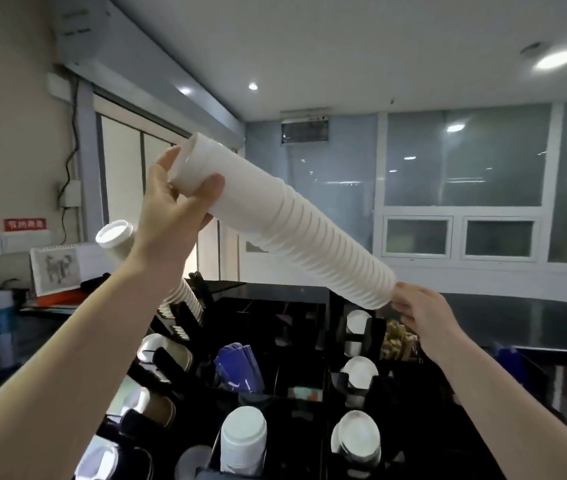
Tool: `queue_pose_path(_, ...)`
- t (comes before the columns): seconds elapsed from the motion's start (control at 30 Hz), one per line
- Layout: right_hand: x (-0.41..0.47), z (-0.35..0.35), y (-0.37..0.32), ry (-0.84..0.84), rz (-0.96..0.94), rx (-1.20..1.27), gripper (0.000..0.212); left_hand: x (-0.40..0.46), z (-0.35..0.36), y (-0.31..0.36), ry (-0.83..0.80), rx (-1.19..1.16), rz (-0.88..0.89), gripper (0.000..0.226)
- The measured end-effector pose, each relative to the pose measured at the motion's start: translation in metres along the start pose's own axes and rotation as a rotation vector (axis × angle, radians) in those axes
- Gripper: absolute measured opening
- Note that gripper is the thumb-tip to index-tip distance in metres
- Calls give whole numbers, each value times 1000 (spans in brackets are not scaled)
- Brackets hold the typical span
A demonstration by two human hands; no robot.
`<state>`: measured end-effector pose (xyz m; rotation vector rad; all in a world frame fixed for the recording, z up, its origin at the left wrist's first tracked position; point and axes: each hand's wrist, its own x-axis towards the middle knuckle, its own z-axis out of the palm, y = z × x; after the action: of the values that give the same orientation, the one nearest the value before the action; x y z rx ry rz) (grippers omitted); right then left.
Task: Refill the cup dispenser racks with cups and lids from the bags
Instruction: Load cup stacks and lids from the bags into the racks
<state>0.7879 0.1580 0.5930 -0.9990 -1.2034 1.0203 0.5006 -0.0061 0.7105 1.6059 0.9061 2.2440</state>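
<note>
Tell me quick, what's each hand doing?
Left hand: grips the upper end of the white cup stack.
Right hand: holds the stack's lower end.

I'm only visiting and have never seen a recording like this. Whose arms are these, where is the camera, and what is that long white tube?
No machine here: a person wears one camera on the head, looking forward and down. The left hand grips the upper end of a long stack of white cups, nested together and slanting down to the right. The right hand holds its lower end. Below stands a black dispenser rack with cups and lids in its slots, and another cup stack sticks up behind the left arm.
</note>
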Motion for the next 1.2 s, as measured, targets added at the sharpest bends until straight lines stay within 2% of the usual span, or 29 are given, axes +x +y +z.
queue_pose_path(0.1,35,0,16,12,54,-71,19,18,21,-21,-52,68,33,63)
queue_pose_path(0.3,72,5,50,-44,188,-127,33,43,36,-58,-107,156,51,47)
queue_pose_path(0.47,87,6,67,-23,244,-180,44,67,55,-73,-190,166,65,51)
queue_pose_path(0.57,92,5,78,-1,292,-200,52,69,71,-82,-237,227,96,65)
queue_pose_path(0.7,98,1,88,45,304,-199,48,71,82,-86,-276,251,130,72)
queue_pose_path(0.9,99,3,96,-9,305,-155,37,48,111,-111,-549,381,95,72)
queue_pose_path(1.07,94,1,95,-52,244,-167,32,29,136,-129,-638,415,129,78)
queue_pose_path(1.2,83,-6,96,-83,220,-118,31,23,147,-136,-642,404,136,81)
